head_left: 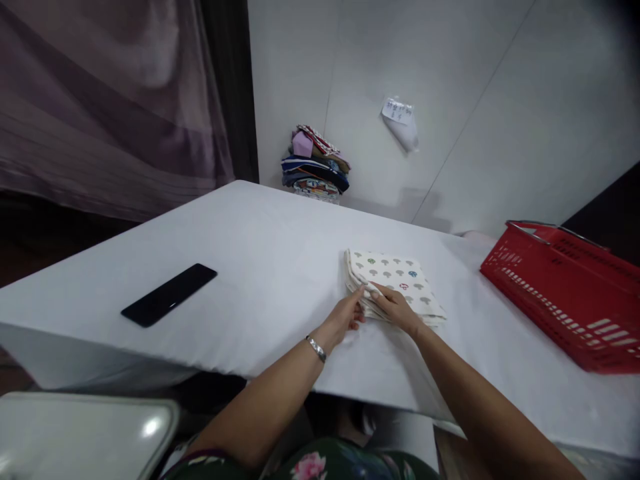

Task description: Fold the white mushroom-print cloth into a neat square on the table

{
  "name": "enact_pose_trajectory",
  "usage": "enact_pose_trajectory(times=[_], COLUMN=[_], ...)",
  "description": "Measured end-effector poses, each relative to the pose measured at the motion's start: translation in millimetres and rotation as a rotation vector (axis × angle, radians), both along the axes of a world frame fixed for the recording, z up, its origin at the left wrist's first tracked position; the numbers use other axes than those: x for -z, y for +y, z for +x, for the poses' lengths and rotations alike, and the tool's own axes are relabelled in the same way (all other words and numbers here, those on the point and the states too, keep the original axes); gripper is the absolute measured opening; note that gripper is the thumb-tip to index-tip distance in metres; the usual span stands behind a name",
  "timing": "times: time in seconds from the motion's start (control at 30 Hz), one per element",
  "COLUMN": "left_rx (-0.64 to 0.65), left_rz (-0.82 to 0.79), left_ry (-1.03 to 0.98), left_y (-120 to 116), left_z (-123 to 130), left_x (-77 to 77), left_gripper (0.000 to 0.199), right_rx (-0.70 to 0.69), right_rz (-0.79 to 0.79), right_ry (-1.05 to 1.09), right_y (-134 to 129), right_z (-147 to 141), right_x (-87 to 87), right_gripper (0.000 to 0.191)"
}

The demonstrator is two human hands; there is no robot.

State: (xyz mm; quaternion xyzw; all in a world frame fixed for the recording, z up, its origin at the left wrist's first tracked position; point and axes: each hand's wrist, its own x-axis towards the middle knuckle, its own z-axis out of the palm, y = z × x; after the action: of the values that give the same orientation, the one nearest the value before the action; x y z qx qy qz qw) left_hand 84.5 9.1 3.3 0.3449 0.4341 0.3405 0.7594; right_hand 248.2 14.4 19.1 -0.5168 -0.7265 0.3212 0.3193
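A folded white cloth (395, 273) with small grey, green, blue and red mushroom-like prints lies on the white-covered table (260, 253), right of the middle. My left hand (349, 312), with a silver bracelet at the wrist, pinches the near left corner of the cloth, its fingers curled beneath. Close beside it, my right hand (393, 305) grips the same folded edge, thumb and fingers pressed on the layers. That near left corner is slightly raised; the fingertips are partly hidden by the fabric.
A black phone (170, 295) lies on the left of the table. On the right stands a red plastic basket (560, 293). Behind the table's far edge is a stack of folded fabrics (317, 167) against the wall. A white chair or stool (85, 433) is at lower left.
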Motion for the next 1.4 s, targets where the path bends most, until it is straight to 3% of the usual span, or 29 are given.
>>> enact_pose_trajectory(times=[0.2, 0.33, 0.4, 0.53, 0.63, 0.77, 0.93, 1.07, 1.23, 1.4], left_rx=[-0.021, -0.046, -0.062, -0.09, -0.081, -0.084, -0.034, 0.06, 0.009, -0.009], left_rz=[0.01, -0.016, -0.006, 0.041, 0.078, 0.087, 0.036, 0.0, 0.039, 0.051], left_ry=[0.059, 0.105, 0.11, 0.063, 0.059, 0.08, -0.044, -0.083, 0.02, 0.033], left_y=[1.3, 3.4, 3.2, 0.7, -1.2, -2.1, 1.1, 3.9, 3.9, 2.4], left_z=[-0.5, 0.4, 0.1, -1.9, -3.3, -4.5, -9.4, -12.3, -9.2, -9.9], left_x=[1.7, 6.2, 7.7, 9.0, 8.6, 8.1, 10.6, 9.0, 5.4, 3.6], left_gripper=[0.039, 0.018, 0.014, 0.015, 0.017, 0.02, 0.027, 0.043, 0.04, 0.031], right_rx=[0.07, 0.166, 0.109, -0.099, -0.081, -0.004, -0.159, -0.135, -0.092, 0.026], right_rz=[0.032, 0.17, 0.243, 0.281, 0.285, 0.358, 0.321, 0.301, 0.219, 0.331], right_ry=[-0.028, 0.019, 0.003, -0.141, -0.161, -0.159, -0.264, -0.235, -0.161, -0.457], right_y=[-0.5, 3.5, 3.3, -0.4, 1.5, 7.5, 2.8, -2.8, -11.6, -26.2], right_z=[-0.6, 7.1, 8.9, 6.3, 8.7, 18.9, 16.2, 7.8, 13.6, 57.0], right_x=[-4.3, -4.7, 1.0, 17.4, 17.5, 2.4, 9.5, 22.1, 17.4, 19.6], right_gripper=[0.042, 0.041, 0.035, 0.034, 0.039, 0.041, 0.041, 0.043, 0.048, 0.052])
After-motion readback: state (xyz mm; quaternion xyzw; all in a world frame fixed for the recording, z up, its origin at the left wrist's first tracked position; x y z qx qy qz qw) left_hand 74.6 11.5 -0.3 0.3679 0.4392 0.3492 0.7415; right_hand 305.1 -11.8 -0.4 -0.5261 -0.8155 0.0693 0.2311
